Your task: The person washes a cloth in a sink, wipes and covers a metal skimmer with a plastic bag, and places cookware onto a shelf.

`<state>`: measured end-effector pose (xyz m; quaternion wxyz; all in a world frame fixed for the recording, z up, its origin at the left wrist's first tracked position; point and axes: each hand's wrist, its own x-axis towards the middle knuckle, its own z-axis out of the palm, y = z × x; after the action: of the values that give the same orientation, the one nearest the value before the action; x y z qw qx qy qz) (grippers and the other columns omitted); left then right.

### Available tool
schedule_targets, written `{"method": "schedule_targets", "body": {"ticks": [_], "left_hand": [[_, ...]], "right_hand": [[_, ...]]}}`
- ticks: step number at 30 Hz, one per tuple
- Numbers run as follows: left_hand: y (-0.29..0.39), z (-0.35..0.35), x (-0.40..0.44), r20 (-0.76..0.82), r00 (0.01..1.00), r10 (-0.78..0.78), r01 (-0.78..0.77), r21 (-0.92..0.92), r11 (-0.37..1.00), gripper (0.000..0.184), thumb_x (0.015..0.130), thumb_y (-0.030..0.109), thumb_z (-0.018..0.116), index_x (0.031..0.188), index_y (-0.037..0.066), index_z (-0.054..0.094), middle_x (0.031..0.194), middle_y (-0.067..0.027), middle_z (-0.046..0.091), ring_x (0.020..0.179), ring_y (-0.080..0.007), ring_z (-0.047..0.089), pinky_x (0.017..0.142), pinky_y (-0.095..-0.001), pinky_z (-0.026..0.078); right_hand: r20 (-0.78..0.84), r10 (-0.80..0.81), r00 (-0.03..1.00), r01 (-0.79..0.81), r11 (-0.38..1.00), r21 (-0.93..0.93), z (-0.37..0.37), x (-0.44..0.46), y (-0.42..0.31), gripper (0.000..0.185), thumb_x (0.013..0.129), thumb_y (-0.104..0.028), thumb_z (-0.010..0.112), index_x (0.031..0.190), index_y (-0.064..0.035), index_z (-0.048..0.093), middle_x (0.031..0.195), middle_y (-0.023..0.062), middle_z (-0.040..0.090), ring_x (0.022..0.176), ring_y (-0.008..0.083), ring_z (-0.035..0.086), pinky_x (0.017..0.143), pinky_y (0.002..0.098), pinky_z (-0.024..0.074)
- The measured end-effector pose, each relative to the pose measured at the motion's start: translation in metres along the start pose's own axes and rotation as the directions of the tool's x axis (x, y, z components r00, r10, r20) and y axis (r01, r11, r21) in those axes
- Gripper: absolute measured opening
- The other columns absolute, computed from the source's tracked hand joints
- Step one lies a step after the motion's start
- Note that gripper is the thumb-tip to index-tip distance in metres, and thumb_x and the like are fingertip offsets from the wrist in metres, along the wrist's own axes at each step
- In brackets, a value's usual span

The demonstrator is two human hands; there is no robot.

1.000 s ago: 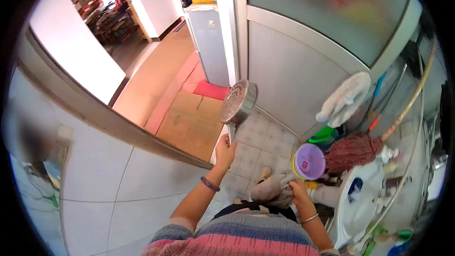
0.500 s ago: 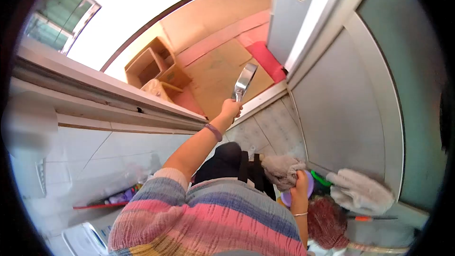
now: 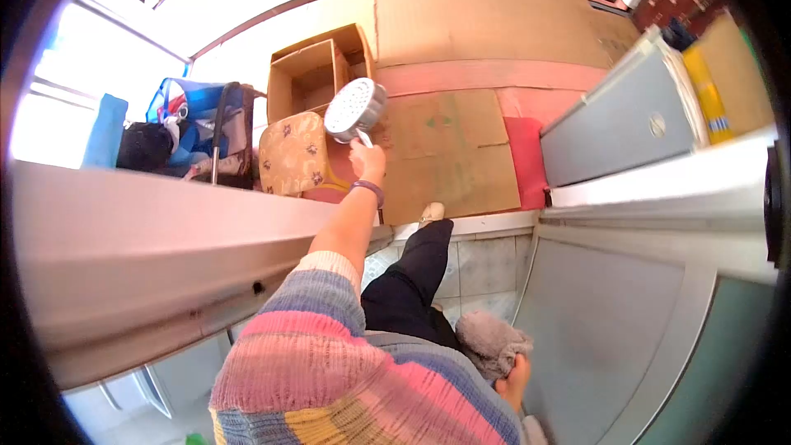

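My left hand (image 3: pixel 367 161) is closed round the handle of a round metal strainer (image 3: pixel 355 107) with a perforated base. The strainer hangs in the air over the doorway, above a patterned stool seat (image 3: pixel 293 153) and the cardboard-covered floor. Low on my right side, my right hand (image 3: pixel 516 377) grips a grey fluffy cloth (image 3: pixel 489 344) in a bunch beside my leg. Part of that hand's fingers is hidden by the cloth.
An open cardboard box (image 3: pixel 306 81) stands behind the stool. Blue bags (image 3: pixel 191 115) lie at left. A grey cabinet (image 3: pixel 622 128) is at right. The raised door sill (image 3: pixel 494 222) crosses ahead, near my foot. A grey door panel (image 3: pixel 601 330) stands at my right.
I have moved forward to the door sill, one foot now at it. The strainer has swung left and turned its perforated base into view. The cloth stays in my right hand.
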<state>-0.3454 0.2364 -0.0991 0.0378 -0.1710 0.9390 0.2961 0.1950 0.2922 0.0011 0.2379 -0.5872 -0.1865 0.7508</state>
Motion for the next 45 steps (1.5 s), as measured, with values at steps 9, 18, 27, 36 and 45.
{"method": "schedule_targets", "body": {"ticks": [9, 18, 27, 36, 45], "left_hand": [[-0.091, -0.001, 0.157, -0.42, 0.898, -0.132, 0.109, -0.078, 0.991, 0.058, 0.076, 0.01, 0.055, 0.129, 0.003, 0.032, 0.117, -0.0244, 0.05, 0.103, -0.0375, 0.052, 0.087, -0.0435, 0.041], [-0.136, 0.012, 0.172, -0.254, 0.926, -0.279, 0.292, 0.012, 0.956, 0.065, 0.073, 0.007, 0.057, 0.131, 0.003, 0.028, 0.121, -0.0253, 0.046, 0.096, -0.0375, 0.056, 0.082, -0.0429, 0.045], [-0.085, 0.025, 0.106, -0.392, 0.92, 0.015, 0.154, 0.394, 0.906, 0.046, 0.075, 0.017, 0.057, 0.119, 0.009, 0.045, 0.099, -0.0182, 0.06, 0.077, -0.0339, 0.061, 0.069, -0.0418, 0.05], [0.061, -0.084, -0.323, 0.494, -0.245, 0.834, -0.183, -0.869, 0.46, 0.027, 0.076, 0.008, 0.061, 0.103, 0.002, 0.06, 0.09, -0.0092, 0.06, 0.079, -0.018, 0.058, 0.07, -0.0291, 0.047], [0.032, -0.17, -0.478, 0.532, -0.407, 0.743, -0.241, -0.847, 0.474, 0.025, 0.076, 0.0, 0.053, 0.101, -0.001, 0.057, 0.088, -0.0038, 0.059, 0.085, -0.0119, 0.054, 0.072, -0.0253, 0.043]], "right_hand": [[-0.005, 0.127, 0.992, -0.121, 0.925, -0.36, 0.148, 0.078, -0.067, 0.04, 0.072, -0.001, 0.042, 0.111, 0.0044, 0.05, 0.104, 0.014, 0.057, 0.093, 0.0264, 0.057, 0.08, 0.0388, 0.0486], [0.013, 0.183, 0.983, -0.153, 0.857, -0.492, 0.217, 0.111, -0.084, 0.044, 0.074, -0.003, 0.041, 0.117, 0.0026, 0.047, 0.112, 0.0129, 0.053, 0.103, 0.0263, 0.053, 0.089, 0.0391, 0.0443], [0.23, -0.194, 0.954, 0.269, 0.892, -0.363, 0.171, 0.056, -0.057, 0.035, 0.087, -0.01, 0.041, 0.121, -0.0008, 0.045, 0.118, 0.012, 0.051, 0.11, 0.0251, 0.049, 0.094, 0.0375, 0.0406], [0.108, -0.366, 0.924, 0.286, 0.851, 0.44, 0.072, -0.009, -0.061, 0.033, 0.09, -0.024, 0.046, 0.118, -0.0061, 0.049, 0.118, 0.0055, 0.052, 0.108, 0.0184, 0.049, 0.093, 0.0347, 0.0389], [0.005, -0.535, 0.845, 0.53, 0.837, -0.133, -0.055, -0.15, -0.074, 0.028, 0.085, -0.008, 0.05, 0.111, -0.001, 0.053, 0.102, 0.0033, 0.056, 0.091, 0.0104, 0.05, 0.083, 0.028, 0.0407]]}}
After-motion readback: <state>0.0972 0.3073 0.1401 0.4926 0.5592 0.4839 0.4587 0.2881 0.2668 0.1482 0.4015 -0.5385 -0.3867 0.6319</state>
